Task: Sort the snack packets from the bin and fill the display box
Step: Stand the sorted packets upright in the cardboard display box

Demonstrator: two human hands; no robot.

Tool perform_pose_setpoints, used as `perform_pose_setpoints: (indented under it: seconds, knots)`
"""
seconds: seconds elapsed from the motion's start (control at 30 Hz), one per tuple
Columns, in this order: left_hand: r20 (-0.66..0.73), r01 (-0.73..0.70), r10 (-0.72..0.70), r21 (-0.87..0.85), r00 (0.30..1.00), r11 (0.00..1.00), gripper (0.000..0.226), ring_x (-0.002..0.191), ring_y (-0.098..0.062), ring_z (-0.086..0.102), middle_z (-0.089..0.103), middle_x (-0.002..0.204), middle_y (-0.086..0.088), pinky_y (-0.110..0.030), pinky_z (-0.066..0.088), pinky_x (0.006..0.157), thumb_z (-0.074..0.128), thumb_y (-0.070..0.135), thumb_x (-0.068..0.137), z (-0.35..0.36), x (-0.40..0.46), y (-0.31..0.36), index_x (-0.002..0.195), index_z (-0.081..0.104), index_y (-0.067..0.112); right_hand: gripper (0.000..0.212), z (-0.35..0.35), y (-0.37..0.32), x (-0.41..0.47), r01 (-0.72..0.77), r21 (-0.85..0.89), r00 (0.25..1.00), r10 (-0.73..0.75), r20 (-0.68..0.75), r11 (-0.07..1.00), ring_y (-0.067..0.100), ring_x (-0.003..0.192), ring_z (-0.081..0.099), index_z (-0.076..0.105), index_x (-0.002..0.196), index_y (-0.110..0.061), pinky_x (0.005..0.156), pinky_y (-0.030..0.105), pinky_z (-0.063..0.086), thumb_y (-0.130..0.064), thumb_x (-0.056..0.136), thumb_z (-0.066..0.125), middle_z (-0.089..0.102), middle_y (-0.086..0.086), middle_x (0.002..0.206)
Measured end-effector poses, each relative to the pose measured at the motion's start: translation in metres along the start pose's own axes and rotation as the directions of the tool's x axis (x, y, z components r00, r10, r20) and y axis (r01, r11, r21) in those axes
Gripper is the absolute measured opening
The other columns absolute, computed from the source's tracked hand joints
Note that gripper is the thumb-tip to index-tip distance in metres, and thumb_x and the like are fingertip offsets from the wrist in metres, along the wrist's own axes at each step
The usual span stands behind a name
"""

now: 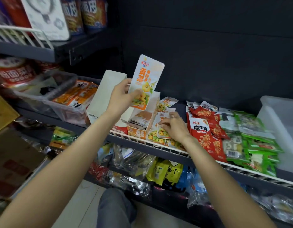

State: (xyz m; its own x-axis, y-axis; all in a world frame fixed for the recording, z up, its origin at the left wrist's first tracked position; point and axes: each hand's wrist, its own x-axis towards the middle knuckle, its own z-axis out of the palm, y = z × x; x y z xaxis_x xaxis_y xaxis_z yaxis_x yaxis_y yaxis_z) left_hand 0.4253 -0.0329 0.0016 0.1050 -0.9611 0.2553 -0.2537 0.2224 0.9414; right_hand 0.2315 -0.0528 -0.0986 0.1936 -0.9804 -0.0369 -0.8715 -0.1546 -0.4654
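my left hand (121,97) pinches the display box (139,119) lid flap, stiff light card, while my right hand (173,127) pinches a slippery, floppy snack packet (162,129) by its edge.

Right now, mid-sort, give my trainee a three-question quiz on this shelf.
1. True or false: the left hand holds up the box flap.
2. Which packets does the right hand touch? A red packets B orange packets C green packets
3. Fill in: the white tub sits at the shelf's far ____ end.

Key: 1 true. 2 B. 3 right.
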Motion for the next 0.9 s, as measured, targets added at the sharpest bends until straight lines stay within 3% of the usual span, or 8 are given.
perform_pose_setpoints:
  seconds: [0.1, 0.23, 0.3, 0.4, 0.57, 0.67, 0.77, 0.9]
  knots:
    - [0.096, -0.018, 0.014, 0.039, 0.995, 0.999, 0.016, 0.088, -0.005, 0.068, 0.07, 0.099, 0.007, -0.021, 0.055, 0.075, 0.064, 0.014, 0.087, -0.007, 0.022, -0.001, 0.102, 0.06, 0.018, 0.045, -0.012, -0.004, 0.008, -0.132, 0.039, 0.99, 0.13, 0.049, 0.991, 0.034, 0.126, 0.045, 0.051, 0.129, -0.025, 0.105, 0.038, 0.039, -0.027, 0.087, 0.067, 0.019, 0.013, 0.15]
    - [0.269, -0.018, -0.019, 0.134, 0.963, 0.991, 0.02, 0.095, -0.007, 0.067, 0.071, 0.103, 0.005, -0.029, 0.054, 0.087, 0.067, 0.014, 0.086, -0.011, 0.04, -0.015, 0.105, 0.061, 0.015, 0.069, -0.027, -0.003, 0.011, -0.282, 0.239, 0.958, 0.286, 0.019, 0.929, 0.03, 0.109, 0.057, 0.042, 0.135, -0.016, 0.089, 0.039, 0.05, -0.019, 0.076, 0.078, 0.048, 0.013, 0.13]
    - [0.31, -0.052, -0.021, 0.223, 0.95, 0.973, 0.024, 0.097, -0.008, 0.067, 0.07, 0.105, 0.002, -0.034, 0.054, 0.09, 0.069, 0.012, 0.084, -0.01, 0.042, -0.026, 0.107, 0.062, 0.011, 0.059, -0.035, -0.003, 0.006, -0.223, 0.312, 0.953, 0.274, -0.131, 0.924, 0.024, 0.099, 0.061, 0.046, 0.132, -0.016, 0.086, 0.037, 0.05, -0.014, 0.08, 0.074, 0.065, 0.008, 0.107]
    - [0.353, -0.113, 0.021, 0.24, 0.935, 0.964, 0.014, 0.094, -0.009, 0.067, 0.069, 0.102, 0.003, -0.035, 0.054, 0.089, 0.071, 0.012, 0.083, -0.005, 0.041, -0.036, 0.094, 0.062, 0.01, 0.055, -0.053, -0.008, -0.004, -0.123, 0.428, 0.908, 0.275, -0.315, 0.895, 0.014, 0.083, 0.06, 0.045, 0.133, -0.017, 0.081, 0.035, 0.049, -0.013, 0.084, 0.069, 0.061, -0.009, 0.075]
    - [0.465, -0.243, 0.111, 0.235, 0.878, 0.941, 0.011, 0.095, -0.014, 0.065, 0.069, 0.093, 0.008, -0.045, 0.05, 0.092, 0.072, 0.021, 0.083, -0.003, 0.045, -0.047, 0.085, 0.061, 0.018, 0.017, -0.087, -0.024, -0.015, 0.173, 0.699, 0.818, 0.294, -0.494, 0.694, 0.008, 0.077, 0.066, 0.06, 0.099, -0.013, 0.075, 0.034, 0.055, -0.008, 0.084, 0.067, 0.068, -0.006, 0.089]
    - [0.5, -0.452, 0.193, 0.472, 0.844, 0.757, 0.007, 0.108, -0.012, 0.053, 0.065, 0.104, 0.021, -0.043, 0.036, 0.099, 0.072, 0.032, 0.08, -0.005, 0.044, -0.054, 0.083, 0.066, 0.034, 0.02, -0.09, -0.03, -0.013, 0.235, 0.677, 0.773, 0.289, -0.566, 0.697, 0.01, 0.082, 0.069, 0.062, 0.098, -0.017, 0.077, 0.039, 0.058, -0.015, 0.08, 0.07, 0.07, -0.006, 0.093]
    - [0.492, -0.6, 0.359, 0.533, 0.794, 0.597, 0.008, 0.092, -0.018, 0.056, 0.067, 0.093, 0.01, -0.038, 0.041, 0.084, 0.072, 0.028, 0.081, -0.007, 0.042, -0.055, 0.087, 0.072, 0.023, 0.019, -0.089, -0.035, -0.011, 0.267, 0.639, 0.73, 0.282, -0.623, 0.721, 0.01, 0.087, 0.068, 0.061, 0.096, -0.023, 0.077, 0.045, 0.057, -0.021, 0.079, 0.067, 0.069, -0.011, 0.092]
    - [0.407, -0.572, 0.419, 0.407, 0.812, 0.712, 0.007, 0.076, -0.006, 0.06, 0.066, 0.086, 0.008, -0.02, 0.049, 0.073, 0.071, 0.017, 0.083, -0.012, 0.038, -0.051, 0.09, 0.071, 0.019, 0.021, -0.086, -0.038, -0.007, 0.298, 0.686, 0.726, 0.309, -0.615, 0.664, 0.009, 0.086, 0.069, 0.063, 0.103, -0.019, 0.076, 0.042, 0.059, -0.014, 0.082, 0.067, 0.07, -0.006, 0.095]
